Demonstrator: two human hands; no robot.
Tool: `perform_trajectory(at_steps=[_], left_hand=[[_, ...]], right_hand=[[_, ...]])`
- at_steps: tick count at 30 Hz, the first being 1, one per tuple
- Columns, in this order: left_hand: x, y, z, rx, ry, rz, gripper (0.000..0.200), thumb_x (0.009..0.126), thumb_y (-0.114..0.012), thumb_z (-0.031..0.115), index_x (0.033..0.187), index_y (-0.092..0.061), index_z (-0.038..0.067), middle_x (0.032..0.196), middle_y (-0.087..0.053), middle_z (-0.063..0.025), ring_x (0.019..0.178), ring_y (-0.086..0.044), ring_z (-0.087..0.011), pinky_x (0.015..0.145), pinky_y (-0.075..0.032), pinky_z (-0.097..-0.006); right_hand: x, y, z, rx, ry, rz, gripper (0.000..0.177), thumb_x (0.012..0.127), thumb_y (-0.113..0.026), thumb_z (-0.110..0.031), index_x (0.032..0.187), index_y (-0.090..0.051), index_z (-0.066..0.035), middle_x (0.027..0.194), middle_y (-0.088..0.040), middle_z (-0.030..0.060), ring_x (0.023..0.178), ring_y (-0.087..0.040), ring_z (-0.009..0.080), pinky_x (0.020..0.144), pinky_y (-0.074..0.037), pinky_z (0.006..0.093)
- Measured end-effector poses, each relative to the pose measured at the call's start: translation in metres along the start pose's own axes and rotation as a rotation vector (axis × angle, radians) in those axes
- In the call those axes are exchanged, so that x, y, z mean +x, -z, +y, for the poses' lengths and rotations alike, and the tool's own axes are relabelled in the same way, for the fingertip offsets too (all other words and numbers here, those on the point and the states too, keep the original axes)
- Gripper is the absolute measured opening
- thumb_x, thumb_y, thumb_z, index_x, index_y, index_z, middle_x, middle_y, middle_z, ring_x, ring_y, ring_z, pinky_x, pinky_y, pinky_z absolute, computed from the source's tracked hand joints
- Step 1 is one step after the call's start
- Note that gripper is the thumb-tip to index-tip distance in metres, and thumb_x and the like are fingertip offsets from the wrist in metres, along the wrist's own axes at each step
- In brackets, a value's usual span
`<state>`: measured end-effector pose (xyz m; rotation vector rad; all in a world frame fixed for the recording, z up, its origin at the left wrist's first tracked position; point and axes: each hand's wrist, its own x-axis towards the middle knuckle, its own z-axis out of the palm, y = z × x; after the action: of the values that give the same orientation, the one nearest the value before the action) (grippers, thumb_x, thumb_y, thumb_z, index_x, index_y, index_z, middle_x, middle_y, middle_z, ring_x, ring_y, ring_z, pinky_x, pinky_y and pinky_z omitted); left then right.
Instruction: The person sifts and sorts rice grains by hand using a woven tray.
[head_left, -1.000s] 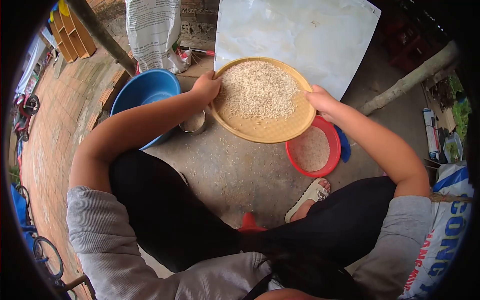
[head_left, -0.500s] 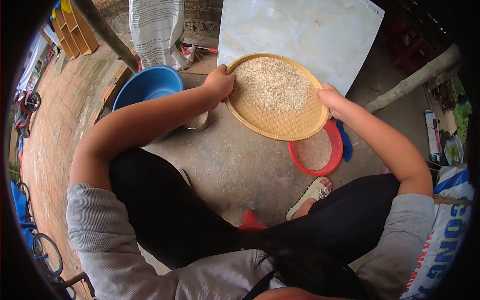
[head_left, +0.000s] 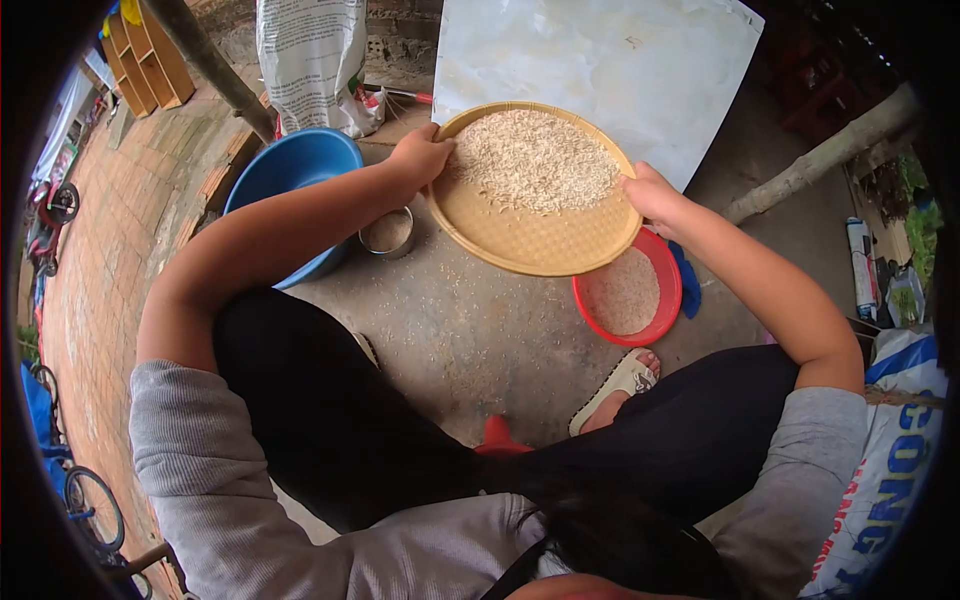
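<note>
A round woven bamboo winnowing tray (head_left: 530, 245) is held up between my two hands, above the floor in front of me. Pale grains (head_left: 540, 160), which look like rice, are heaped over its far half; the near half shows bare weave. My left hand (head_left: 421, 160) is closed on the tray's left rim. On the opposite rim, my right hand (head_left: 652, 196) is closed too. Below the tray's right side, a red basin (head_left: 676, 295) on the floor holds more grain. A small metal bowl (head_left: 390, 236) with grain in it sits under my left forearm.
At left stands a large blue basin (head_left: 300, 165), partly behind my left arm. Scattered grains dot the concrete floor (head_left: 450, 350). A white board (head_left: 600, 60) lies beyond the tray. A printed sack (head_left: 312, 70) stands at the back, and a wooden pole (head_left: 820, 155) slants at right.
Both hands and the tray have shifted slightly left. The grain has spread a little toward the tray's left side. The metal bowl shows more fully now.
</note>
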<state>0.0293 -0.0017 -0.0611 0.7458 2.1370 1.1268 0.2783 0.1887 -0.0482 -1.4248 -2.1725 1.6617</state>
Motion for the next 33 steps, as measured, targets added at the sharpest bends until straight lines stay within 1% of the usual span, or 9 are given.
perform_trajectory(at_steps=[1, 4, 11, 16, 18, 25, 26, 28, 33], left_hand=[[0.013, 0.014, -0.013, 0.097, 0.01, -0.073, 0.026, 0.093, -0.049, 0.021, 0.113, -0.053, 0.005, 0.086, -0.059, -0.0061, 0.072, -0.058, -0.0143, 0.065, -0.05, -0.03], [0.023, 0.033, -0.044, -0.083, 0.036, -0.162, 0.024, 0.094, -0.048, 0.02, 0.113, -0.054, 0.006, 0.091, -0.06, -0.0059, 0.079, -0.058, -0.0116, 0.07, -0.049, -0.0296], [-0.025, -0.001, 0.033, 0.124, 0.0, -0.028, 0.024, 0.094, -0.048, 0.022, 0.108, -0.053, 0.004, 0.081, -0.055, -0.0045, 0.069, -0.052, -0.0117, 0.062, -0.045, -0.029], [0.017, 0.031, -0.022, -0.024, -0.022, -0.113, 0.026, 0.093, -0.049, 0.02, 0.113, -0.053, 0.004, 0.09, -0.06, -0.0061, 0.074, -0.058, -0.0121, 0.068, -0.049, -0.0286], [0.019, 0.037, -0.036, -0.127, 0.045, -0.126, 0.025, 0.093, -0.048, 0.021, 0.111, -0.055, 0.005, 0.084, -0.061, -0.0059, 0.068, -0.06, -0.0137, 0.059, -0.051, -0.0306], [-0.005, 0.007, 0.009, -0.017, 0.087, -0.103, 0.029, 0.091, -0.05, 0.022, 0.115, -0.051, 0.005, 0.08, -0.058, -0.0063, 0.063, -0.058, -0.0159, 0.047, -0.047, -0.0313], [-0.006, 0.007, 0.012, -0.076, 0.099, -0.101, 0.03, 0.091, -0.049, 0.022, 0.116, -0.05, 0.005, 0.08, -0.057, -0.0062, 0.063, -0.057, -0.0156, 0.046, -0.046, -0.031], [0.007, 0.022, -0.009, -0.332, 0.122, -0.168, 0.026, 0.094, -0.045, 0.019, 0.117, -0.051, 0.007, 0.085, -0.06, -0.0051, 0.07, -0.061, -0.0159, 0.055, -0.053, -0.0316], [0.018, 0.022, -0.02, -0.269, 0.062, -0.102, 0.025, 0.094, -0.045, 0.019, 0.116, -0.052, 0.008, 0.087, -0.061, -0.0061, 0.068, -0.062, -0.0162, 0.056, -0.054, -0.0312]], right_hand=[[0.017, -0.003, 0.015, -0.077, 0.118, -0.017, 0.031, 0.095, -0.042, -0.015, 0.12, -0.038, 0.002, 0.112, -0.054, 0.015, 0.102, -0.055, 0.0225, 0.085, -0.046, 0.0368], [-0.031, -0.031, -0.025, 0.12, 0.007, -0.151, 0.032, 0.094, -0.044, -0.013, 0.121, -0.037, 0.003, 0.111, -0.054, 0.0154, 0.104, -0.053, 0.0218, 0.088, -0.045, 0.0364], [0.007, 0.015, 0.0, 0.005, 0.066, -0.117, 0.034, 0.092, -0.042, -0.011, 0.121, -0.035, 0.006, 0.112, -0.054, 0.0172, 0.097, -0.059, 0.0232, 0.081, -0.049, 0.0364], [-0.006, -0.018, -0.006, 0.066, 0.165, -0.129, 0.034, 0.092, -0.042, -0.01, 0.121, -0.035, 0.006, 0.117, -0.05, 0.0188, 0.098, -0.058, 0.0241, 0.081, -0.05, 0.0373], [-0.025, -0.03, -0.018, 0.151, 0.035, -0.271, 0.036, 0.091, -0.042, -0.008, 0.123, -0.034, 0.006, 0.121, -0.047, 0.0189, 0.102, -0.057, 0.024, 0.08, -0.05, 0.0361], [-0.008, 0.015, -0.01, 0.023, 0.03, -0.235, 0.032, 0.089, -0.041, -0.007, 0.119, -0.039, 0.004, 0.102, -0.055, 0.0148, 0.083, -0.061, 0.0233, 0.069, -0.052, 0.0372], [-0.014, 0.013, -0.015, 0.013, 0.027, -0.233, 0.032, 0.089, -0.041, -0.007, 0.119, -0.039, 0.004, 0.102, -0.055, 0.0148, 0.083, -0.061, 0.0233, 0.069, -0.052, 0.0372], [-0.027, -0.001, -0.03, 0.022, 0.074, -0.225, 0.033, 0.092, -0.043, -0.013, 0.12, -0.037, 0.003, 0.117, -0.051, 0.0165, 0.106, -0.055, 0.023, 0.087, -0.048, 0.0372], [-0.009, 0.003, -0.024, 0.021, 0.119, -0.216, 0.036, 0.09, -0.043, -0.012, 0.123, -0.038, 0.001, 0.113, -0.054, 0.0155, 0.102, -0.057, 0.0217, 0.085, -0.049, 0.0358]])
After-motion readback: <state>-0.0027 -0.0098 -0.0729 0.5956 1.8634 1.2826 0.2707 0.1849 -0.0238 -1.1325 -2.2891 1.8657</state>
